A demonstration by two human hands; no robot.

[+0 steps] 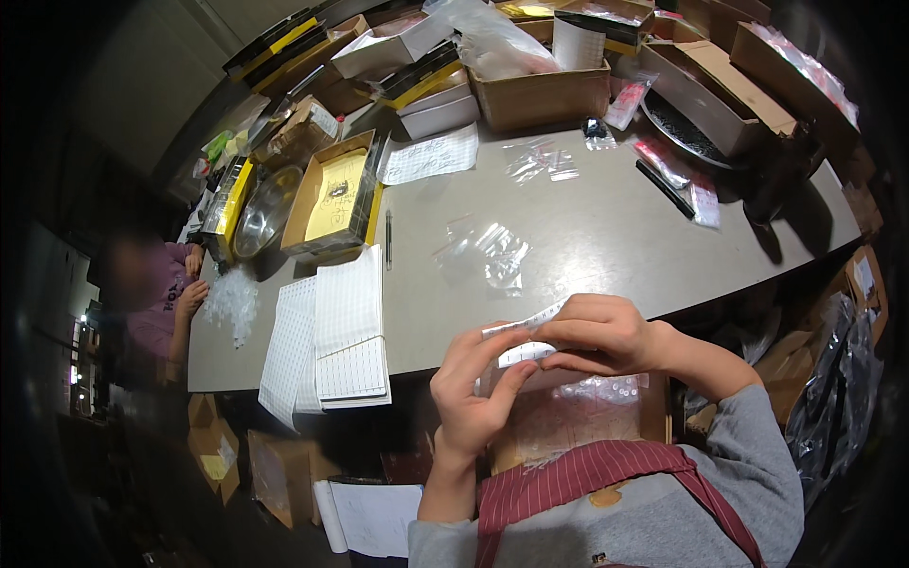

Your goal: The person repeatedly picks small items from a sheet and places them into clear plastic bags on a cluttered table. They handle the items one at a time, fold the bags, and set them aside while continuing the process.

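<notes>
Both hands meet just past the table's front edge, over a strip of white printed paper (526,353) that looks like labels and curls or folds between them. My left hand (469,390) grips its left end with thumb and fingers. My right hand (598,333) pinches the strip from the right, its fingers covering part of it. Beneath the hands, near my lap, lies a heap of small clear plastic bags (592,417). More clear bags (507,251) lie flat on the table beyond my hands.
Stacked printed sheets (350,327) overhang the table's front edge at left, beside a pen (388,237). A yellow-lined box (331,204), a metal bowl (265,213) and a cardboard box (540,97) stand farther back. A black marker (665,187) lies right. Another person (161,293) sits far left.
</notes>
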